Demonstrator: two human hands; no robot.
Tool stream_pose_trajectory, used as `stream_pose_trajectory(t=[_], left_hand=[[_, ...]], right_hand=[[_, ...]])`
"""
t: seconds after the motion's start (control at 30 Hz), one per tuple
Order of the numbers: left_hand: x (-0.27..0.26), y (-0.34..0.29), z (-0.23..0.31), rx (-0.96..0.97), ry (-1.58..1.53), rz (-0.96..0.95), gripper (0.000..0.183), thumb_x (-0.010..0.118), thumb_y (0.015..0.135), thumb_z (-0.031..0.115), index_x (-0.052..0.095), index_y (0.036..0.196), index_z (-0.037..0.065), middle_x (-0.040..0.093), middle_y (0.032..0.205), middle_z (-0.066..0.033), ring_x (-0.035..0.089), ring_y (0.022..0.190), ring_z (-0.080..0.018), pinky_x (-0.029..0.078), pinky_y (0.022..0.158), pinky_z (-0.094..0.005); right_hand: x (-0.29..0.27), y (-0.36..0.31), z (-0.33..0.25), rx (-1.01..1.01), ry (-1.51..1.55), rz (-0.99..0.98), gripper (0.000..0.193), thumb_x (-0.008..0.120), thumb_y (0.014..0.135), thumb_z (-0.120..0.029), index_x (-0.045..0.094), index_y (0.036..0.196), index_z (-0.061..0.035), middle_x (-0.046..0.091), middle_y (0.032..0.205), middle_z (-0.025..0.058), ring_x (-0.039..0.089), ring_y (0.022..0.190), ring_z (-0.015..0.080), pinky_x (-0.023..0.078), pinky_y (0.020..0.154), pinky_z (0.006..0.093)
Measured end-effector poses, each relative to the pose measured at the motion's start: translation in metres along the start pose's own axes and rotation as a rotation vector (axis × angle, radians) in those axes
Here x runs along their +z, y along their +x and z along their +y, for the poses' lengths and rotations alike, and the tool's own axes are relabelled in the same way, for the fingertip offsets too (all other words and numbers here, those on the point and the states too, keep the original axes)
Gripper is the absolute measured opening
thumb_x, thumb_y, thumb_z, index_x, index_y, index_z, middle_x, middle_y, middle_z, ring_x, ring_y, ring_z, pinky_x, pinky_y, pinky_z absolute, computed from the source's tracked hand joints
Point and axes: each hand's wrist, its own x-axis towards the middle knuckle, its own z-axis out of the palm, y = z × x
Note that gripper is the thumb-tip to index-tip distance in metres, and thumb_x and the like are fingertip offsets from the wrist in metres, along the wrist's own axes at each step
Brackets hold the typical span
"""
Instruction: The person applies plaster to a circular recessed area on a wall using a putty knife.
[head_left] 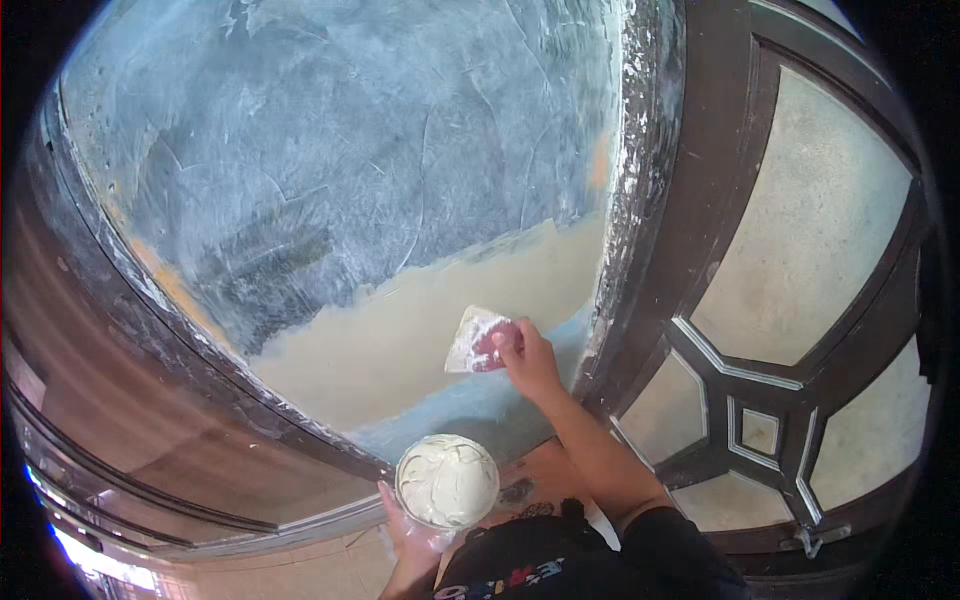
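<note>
My right hand [530,360] is closed round the reddish grip of a putty knife [465,343]. White putty smears its pale, wide blade, which lies against or very near the wall; I cannot tell whether it touches. A band of cream putty [345,365] crosses the lower wall, between a blue-grey scratched surface [390,150] above and a bluish strip below. Low in front of me, my left hand [408,535] holds a round tub of white putty [447,482] from its side and underneath. The tub is full, its top swirled and uneven.
A dark frame with chipped white paint [632,150] edges the wall on the right, beside a dark brown door [715,200] with pale panels and a metal latch [812,540]. Another worn dark frame [150,280] runs along the left, next to a brown surface [130,380]. Tiled floor [300,570] shows below.
</note>
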Motion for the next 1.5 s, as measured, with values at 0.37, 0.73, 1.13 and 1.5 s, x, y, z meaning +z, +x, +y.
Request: stream_pose_trajectory(t=[0.37,0.73,1.13,1.5], left_hand=[[0.009,0.001,0.016,0.097,-0.107,0.010,0.087,0.030,0.089,0.075,0.033,0.150,0.013,0.033,0.154,-0.0150,0.038,0.137,-0.0386,0.033,0.110,-0.0585],[0.069,0.024,0.019,0.198,-0.128,-0.123,0.090,0.031,0.089,0.073,0.031,0.150,0.008,0.037,0.151,-0.0172,0.040,0.136,-0.0395,0.035,0.110,-0.0552],[0.073,0.039,-0.019,0.176,-0.177,-0.056,0.081,0.029,0.093,0.067,0.036,0.147,0.008,0.041,0.148,-0.0165,0.044,0.131,-0.0376,0.035,0.110,-0.0512],[0.073,0.045,-0.025,0.222,-0.259,-0.120,0.083,0.030,0.093,0.068,0.032,0.150,0.008,0.035,0.152,-0.0173,0.039,0.136,-0.0382,0.032,0.112,-0.0531]], right_hand=[[-0.017,-0.034,0.073,0.196,0.652,0.102,0.038,0.058,0.099,-0.026,0.039,0.123,-0.0042,0.061,0.095,0.0113,0.061,0.078,0.0174,0.056,0.068,0.0319],[-0.068,0.014,-0.121,-0.302,-0.092,-0.834,0.011,0.059,0.090,-0.010,0.058,0.097,-0.0025,0.062,0.078,0.0113,0.060,0.070,0.0215,0.048,0.068,0.0333],[-0.111,0.015,-0.097,0.107,-0.163,-1.081,0.029,0.065,0.093,-0.031,0.061,0.107,-0.0055,0.064,0.081,0.0037,0.060,0.079,0.0134,0.048,0.074,0.0309],[-0.102,0.012,-0.078,-0.199,-0.179,-0.972,0.025,0.060,0.095,-0.027,0.054,0.092,-0.0032,0.060,0.076,0.0138,0.051,0.066,0.0252,0.043,0.063,0.0364]])
